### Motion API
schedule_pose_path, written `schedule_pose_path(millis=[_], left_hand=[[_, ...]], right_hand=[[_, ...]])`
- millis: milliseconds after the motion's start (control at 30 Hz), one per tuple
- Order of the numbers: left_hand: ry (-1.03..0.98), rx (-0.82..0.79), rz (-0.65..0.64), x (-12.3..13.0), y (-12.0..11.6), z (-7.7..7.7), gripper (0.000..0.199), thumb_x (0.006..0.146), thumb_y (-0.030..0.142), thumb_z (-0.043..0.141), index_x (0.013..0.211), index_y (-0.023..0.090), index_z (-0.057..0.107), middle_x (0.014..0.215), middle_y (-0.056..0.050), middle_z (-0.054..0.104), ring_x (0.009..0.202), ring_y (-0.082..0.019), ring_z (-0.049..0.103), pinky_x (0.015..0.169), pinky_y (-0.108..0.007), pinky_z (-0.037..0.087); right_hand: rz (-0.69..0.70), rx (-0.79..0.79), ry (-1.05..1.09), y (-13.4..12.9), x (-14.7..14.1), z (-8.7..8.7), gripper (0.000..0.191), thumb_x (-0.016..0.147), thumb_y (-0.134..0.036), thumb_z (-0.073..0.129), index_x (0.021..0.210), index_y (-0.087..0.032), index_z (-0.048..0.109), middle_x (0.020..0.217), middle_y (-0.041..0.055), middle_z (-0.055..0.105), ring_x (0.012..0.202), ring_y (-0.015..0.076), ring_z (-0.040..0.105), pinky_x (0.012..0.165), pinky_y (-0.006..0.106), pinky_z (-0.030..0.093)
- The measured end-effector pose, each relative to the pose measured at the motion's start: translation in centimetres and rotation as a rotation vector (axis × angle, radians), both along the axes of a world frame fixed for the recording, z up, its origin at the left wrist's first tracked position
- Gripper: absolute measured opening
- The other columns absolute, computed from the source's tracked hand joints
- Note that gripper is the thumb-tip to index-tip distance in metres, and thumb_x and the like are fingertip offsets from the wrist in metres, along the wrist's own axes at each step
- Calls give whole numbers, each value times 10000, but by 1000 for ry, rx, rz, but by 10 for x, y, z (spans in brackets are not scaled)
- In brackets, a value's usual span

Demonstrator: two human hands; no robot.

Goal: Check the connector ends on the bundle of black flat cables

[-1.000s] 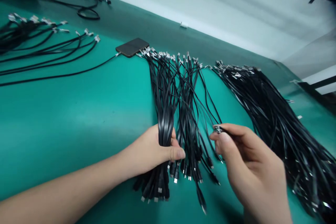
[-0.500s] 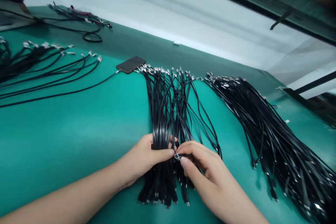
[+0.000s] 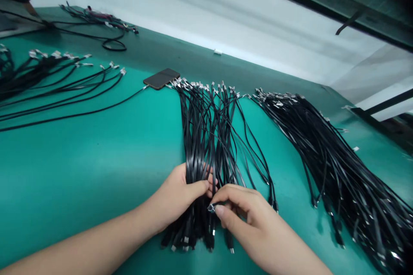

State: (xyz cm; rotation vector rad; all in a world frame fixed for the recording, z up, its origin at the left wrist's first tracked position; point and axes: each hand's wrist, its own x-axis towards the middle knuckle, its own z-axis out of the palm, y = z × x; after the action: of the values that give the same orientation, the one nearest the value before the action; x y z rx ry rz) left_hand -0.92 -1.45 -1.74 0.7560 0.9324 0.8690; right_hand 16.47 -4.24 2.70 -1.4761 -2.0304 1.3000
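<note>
A bundle of black cables [image 3: 196, 137] lies lengthwise in front of me, silver plugs at its far end and black-bodied plugs at its near end. My left hand [image 3: 183, 193] is wrapped round the bundle's lower part, thumb on top and fingertips showing at its right side. Just right of it, my right hand [image 3: 250, 219] is closed, thumb and forefinger pinching a small shiny piece with a dark part [image 3: 211, 208] above the cables. What kind of piece this is, I cannot make out. More loose cables [image 3: 254, 150] run beneath and past my right hand.
A dark phone [image 3: 161, 78] lies behind the bundle, with a cable plugged into its near-left corner. Another large cable pile [image 3: 332, 154] spreads to the right, and more cables [image 3: 41, 73] lie left. A green shelf edge [image 3: 306, 6] overhangs the back right of the green table [image 3: 97, 180].
My right hand has come slightly nearer and left with the small shiny piece. My left thumb has shifted a little left, and the cables' near ends have spread leftward.
</note>
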Motion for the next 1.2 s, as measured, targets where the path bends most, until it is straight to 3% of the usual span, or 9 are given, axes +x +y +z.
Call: schedule_pose_path(millis=[100, 233, 467, 733, 933, 1033, 1200], left_hand=[[12, 13, -13, 0, 0, 1, 110, 777, 195, 702, 854, 157, 634, 658, 48, 624, 620, -106, 555, 642, -245, 434], [33, -8, -89, -3, 1, -2, 306, 805, 348, 762, 996, 157, 620, 597, 75, 589, 546, -86, 506, 569, -226, 404], [-2, -40, -202, -3, 6, -10, 319, 711, 184, 815, 934, 167, 587, 806, 34, 709, 591, -90, 621, 617, -260, 505], [23, -64, -205, -5, 5, -10, 310, 740, 206, 816, 939, 176, 580, 737, 53, 692, 581, -89, 626, 587, -242, 506], [12, -104, -165, -4, 2, -9, 372, 723, 240, 841, 961, 177, 562, 661, 75, 654, 548, -95, 626, 536, -226, 499], [18, -92, -166, -4, 1, -8, 334, 770, 261, 808, 972, 172, 558, 650, 62, 669, 540, -87, 620, 548, -221, 506], [12, -121, -137, -2, 3, -5, 316, 778, 256, 803, 950, 173, 552, 612, 59, 683, 527, -86, 629, 552, -206, 513]], right_hand=[[-40, 26, 67, 3, 3, 1, 177, 989, -225, 529, 922, -210, 693, 786, 2, 642, 686, 144, 579, 609, 267, 465], [-177, 190, 167, 9, 6, -4, 184, 1001, -264, 531, 960, -209, 702, 861, 27, 663, 736, 151, 617, 657, 280, 508], [-289, 264, 313, 19, 5, -16, 142, 989, -263, 562, 965, -202, 688, 912, 46, 687, 747, 151, 674, 678, 289, 572], [-327, 329, 307, 19, 8, -17, 129, 982, -256, 583, 996, -226, 707, 971, 45, 694, 797, 158, 702, 701, 289, 585], [-383, 323, 253, 18, 11, -15, 155, 999, -299, 551, 1049, -220, 674, 903, 45, 745, 752, 160, 699, 673, 286, 582], [-403, 296, 141, 15, 12, -10, 157, 1013, -319, 509, 1007, -221, 631, 821, 23, 732, 595, 130, 622, 548, 256, 526], [-254, 177, -69, 12, 10, -3, 189, 992, -300, 491, 875, -225, 619, 665, -5, 679, 440, 110, 501, 358, 234, 305]])
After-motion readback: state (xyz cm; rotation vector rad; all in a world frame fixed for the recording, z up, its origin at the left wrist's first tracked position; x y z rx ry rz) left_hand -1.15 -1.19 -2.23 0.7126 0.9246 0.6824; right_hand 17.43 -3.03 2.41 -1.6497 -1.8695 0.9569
